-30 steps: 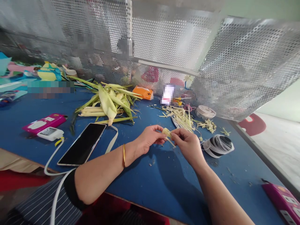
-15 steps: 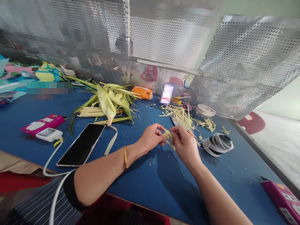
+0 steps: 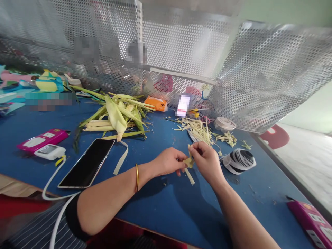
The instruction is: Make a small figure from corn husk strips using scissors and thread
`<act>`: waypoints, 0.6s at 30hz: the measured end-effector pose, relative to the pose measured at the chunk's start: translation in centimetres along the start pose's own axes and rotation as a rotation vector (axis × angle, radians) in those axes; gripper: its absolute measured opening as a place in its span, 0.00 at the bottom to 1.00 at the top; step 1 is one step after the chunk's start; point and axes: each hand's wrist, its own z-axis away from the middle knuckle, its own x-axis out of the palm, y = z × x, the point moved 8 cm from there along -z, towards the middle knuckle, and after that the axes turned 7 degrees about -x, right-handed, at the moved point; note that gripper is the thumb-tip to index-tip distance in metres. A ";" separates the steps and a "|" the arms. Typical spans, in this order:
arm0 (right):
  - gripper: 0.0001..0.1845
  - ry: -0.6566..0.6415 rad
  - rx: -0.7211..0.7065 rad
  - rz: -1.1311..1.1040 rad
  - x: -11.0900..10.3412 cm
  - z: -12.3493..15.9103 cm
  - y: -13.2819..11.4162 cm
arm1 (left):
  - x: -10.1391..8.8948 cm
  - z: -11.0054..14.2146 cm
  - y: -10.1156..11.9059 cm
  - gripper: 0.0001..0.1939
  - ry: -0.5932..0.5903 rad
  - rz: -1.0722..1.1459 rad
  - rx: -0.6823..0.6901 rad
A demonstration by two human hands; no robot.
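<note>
Over the blue table (image 3: 160, 204), my left hand (image 3: 169, 160) and my right hand (image 3: 206, 159) meet, both pinching one small pale yellow leaf strip (image 3: 189, 166). The strip is folded between the fingertips and a loose end hangs down toward the table. My left wrist wears a gold bangle (image 3: 136, 178). A heap of cut leaf strips (image 3: 201, 128) lies just beyond my right hand. A pile of long green and yellow leaves (image 3: 116, 114) lies farther left.
A black phone (image 3: 86, 162) with a white cable lies at the left, beside a pink power strip (image 3: 41, 137) and a white charger (image 3: 49, 151). A black-and-white tape roll (image 3: 239, 160) sits right of my hands. Perforated metal screens (image 3: 181, 45) stand behind. Another pink strip (image 3: 311, 221) is at the right edge.
Both hands have dropped slightly toward me with the strip. A longer loose end now hangs below the fingers.
</note>
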 end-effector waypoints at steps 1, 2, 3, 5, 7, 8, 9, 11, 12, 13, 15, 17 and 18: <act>0.12 0.031 0.000 -0.012 -0.2 0.0 0.1 | 0.3 0.1 0.1 0.05 -0.051 0.003 -0.006; 0.12 0.063 -0.006 -0.023 -0.3 0.0 0.1 | 0.6 0.3 0.2 0.06 -0.098 0.006 -0.011; 0.12 0.093 -0.017 -0.033 -0.5 0.0 0.0 | 0.8 0.4 0.3 0.07 -0.135 0.013 -0.015; 0.12 0.143 -0.043 -0.051 -0.7 0.1 -0.4 | 1.0 0.6 0.5 0.09 -0.183 0.045 -0.027; 0.12 0.150 -0.038 -0.083 -0.5 0.2 -0.5 | 1.1 0.8 0.7 0.10 -0.217 0.090 -0.047; 0.12 0.135 -0.006 -0.112 -0.3 0.3 -0.4 | 1.2 0.8 0.8 0.11 -0.232 0.114 -0.055; 0.12 0.113 0.042 -0.149 0.0 0.3 -0.1 | 1.3 0.9 0.9 0.12 -0.245 0.139 -0.062; 0.13 0.072 0.136 -0.229 0.6 0.4 0.5 | 1.5 1.0 1.0 0.14 -0.247 0.187 -0.076; 0.13 0.059 0.157 -0.261 0.8 0.5 0.6 | 1.6 1.0 1.0 0.15 -0.234 0.207 -0.087; 0.14 0.048 0.157 -0.285 1.0 0.5 0.6 | 1.6 1.0 0.9 0.16 -0.212 0.217 -0.100; 0.14 0.026 0.129 -0.311 1.3 0.4 0.3 | 1.7 1.0 0.5 0.18 -0.155 0.204 -0.128; 0.14 0.007 0.115 -0.322 1.6 0.4 0.2 | 2.0 1.0 0.2 0.18 -0.112 0.156 -0.139; 0.14 0.013 0.113 -0.318 1.6 0.5 0.2 | 2.1 1.0 0.1 0.18 -0.100 0.133 -0.138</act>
